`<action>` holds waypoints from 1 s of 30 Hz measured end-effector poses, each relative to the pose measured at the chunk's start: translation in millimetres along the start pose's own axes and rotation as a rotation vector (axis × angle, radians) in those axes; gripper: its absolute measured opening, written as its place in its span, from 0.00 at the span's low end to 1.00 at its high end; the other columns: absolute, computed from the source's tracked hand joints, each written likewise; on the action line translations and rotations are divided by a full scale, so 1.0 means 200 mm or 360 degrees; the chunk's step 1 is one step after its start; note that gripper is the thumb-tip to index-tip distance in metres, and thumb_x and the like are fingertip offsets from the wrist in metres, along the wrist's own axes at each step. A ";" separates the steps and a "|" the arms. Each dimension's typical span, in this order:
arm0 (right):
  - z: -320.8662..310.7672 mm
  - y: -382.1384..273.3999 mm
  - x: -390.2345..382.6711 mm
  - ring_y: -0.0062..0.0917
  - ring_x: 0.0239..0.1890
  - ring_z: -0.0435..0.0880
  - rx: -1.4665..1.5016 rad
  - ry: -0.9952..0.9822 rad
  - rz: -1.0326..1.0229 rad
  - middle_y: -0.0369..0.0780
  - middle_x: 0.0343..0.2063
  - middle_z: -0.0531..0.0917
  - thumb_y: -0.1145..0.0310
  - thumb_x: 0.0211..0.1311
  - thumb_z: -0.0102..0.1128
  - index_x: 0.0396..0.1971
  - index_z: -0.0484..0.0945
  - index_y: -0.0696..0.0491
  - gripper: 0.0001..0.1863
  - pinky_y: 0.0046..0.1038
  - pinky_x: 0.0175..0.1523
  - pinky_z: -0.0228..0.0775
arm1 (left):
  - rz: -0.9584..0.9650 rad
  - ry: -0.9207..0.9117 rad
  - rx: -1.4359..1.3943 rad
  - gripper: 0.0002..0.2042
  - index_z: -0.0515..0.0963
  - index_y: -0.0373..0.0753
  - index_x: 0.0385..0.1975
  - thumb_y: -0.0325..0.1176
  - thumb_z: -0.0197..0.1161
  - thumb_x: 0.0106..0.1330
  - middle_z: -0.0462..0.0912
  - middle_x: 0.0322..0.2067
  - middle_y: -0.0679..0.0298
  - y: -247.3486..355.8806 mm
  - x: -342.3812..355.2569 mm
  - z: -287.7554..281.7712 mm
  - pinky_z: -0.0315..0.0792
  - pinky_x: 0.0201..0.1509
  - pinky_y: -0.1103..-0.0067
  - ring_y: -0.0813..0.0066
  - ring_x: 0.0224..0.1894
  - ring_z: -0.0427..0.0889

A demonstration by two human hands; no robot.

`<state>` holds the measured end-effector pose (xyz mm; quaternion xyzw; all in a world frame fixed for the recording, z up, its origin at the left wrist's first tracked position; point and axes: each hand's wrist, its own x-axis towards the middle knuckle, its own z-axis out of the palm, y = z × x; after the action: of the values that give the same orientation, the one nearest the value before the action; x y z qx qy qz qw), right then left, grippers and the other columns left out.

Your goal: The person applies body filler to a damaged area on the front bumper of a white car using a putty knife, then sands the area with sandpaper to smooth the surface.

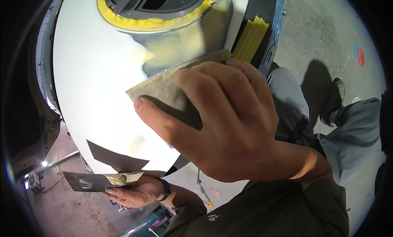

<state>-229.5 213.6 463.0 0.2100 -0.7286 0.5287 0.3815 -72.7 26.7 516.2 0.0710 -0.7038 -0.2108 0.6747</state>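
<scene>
My right hand [233, 110] grips a broad, flat putty spreader [163, 87], thumb and fingers closed round it. The spreader's far edge lies over a white car body panel [98, 73], beside a patch of grey and yellowish filler [176, 48]; whether it touches the panel I cannot tell. Lower left, my left hand [137, 192], with a black band at the wrist, holds a thin flat metal plate [88, 182]. A lump of beige putty [116, 179] sits on that plate. My left thumb shows at the plate's near edge.
Yellow masking tape [149, 24] rims a dark oval recess in the panel. Yellow tape strips [250, 39] hang at the panel's right edge. A person's leg and dark shoe [333, 99] are on the concrete floor at right. A dark raised part [24, 126] stands at left.
</scene>
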 end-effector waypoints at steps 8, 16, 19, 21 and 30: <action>-0.12 0.01 -0.15 0.25 0.47 0.82 -0.0028 -0.0328 -0.0110 0.33 0.39 0.82 0.57 0.60 0.71 0.46 0.89 0.33 0.14 0.44 0.51 0.80 | -0.0159 -0.0213 -0.0278 0.21 0.72 0.24 0.61 0.33 0.58 0.74 0.73 0.63 0.45 0.02 -0.01 0.01 0.72 0.69 0.63 0.56 0.65 0.73; -0.17 0.04 -0.09 0.25 0.46 0.84 0.0034 -0.0334 -0.0133 0.34 0.38 0.83 0.56 0.57 0.73 0.44 0.90 0.33 0.14 0.43 0.52 0.83 | 0.0263 -0.0289 0.0165 0.21 0.72 0.31 0.67 0.33 0.49 0.79 0.61 0.72 0.40 0.01 -0.02 0.00 0.67 0.73 0.57 0.49 0.72 0.66; -0.13 0.06 -0.02 0.27 0.44 0.85 0.0004 -0.0162 -0.0077 0.36 0.38 0.83 0.56 0.55 0.74 0.44 0.90 0.35 0.15 0.40 0.48 0.86 | 0.0207 -0.0209 0.0315 0.21 0.72 0.35 0.69 0.34 0.45 0.80 0.57 0.74 0.39 -0.02 -0.01 -0.04 0.68 0.73 0.53 0.45 0.74 0.65; -0.07 0.06 0.01 0.28 0.43 0.86 0.0000 -0.0081 -0.0041 0.37 0.38 0.83 0.55 0.54 0.74 0.44 0.90 0.36 0.16 0.38 0.45 0.88 | 0.0420 -0.0283 0.0503 0.22 0.71 0.33 0.69 0.33 0.46 0.80 0.58 0.74 0.39 -0.03 0.01 -0.05 0.70 0.72 0.55 0.46 0.73 0.66; 0.05 -0.05 -0.02 0.31 0.47 0.82 -0.0081 0.0019 -0.0060 0.39 0.36 0.84 0.57 0.59 0.63 0.37 0.88 0.51 0.15 0.50 0.52 0.81 | -0.0001 -0.0107 0.0020 0.24 0.68 0.23 0.67 0.35 0.52 0.78 0.75 0.60 0.41 -0.05 0.02 -0.08 0.79 0.46 0.72 0.57 0.50 0.81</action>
<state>-224.0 200.3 464.9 0.2107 -0.7356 0.5039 0.4008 -59.0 13.1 517.0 0.0681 -0.7274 -0.2089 0.6501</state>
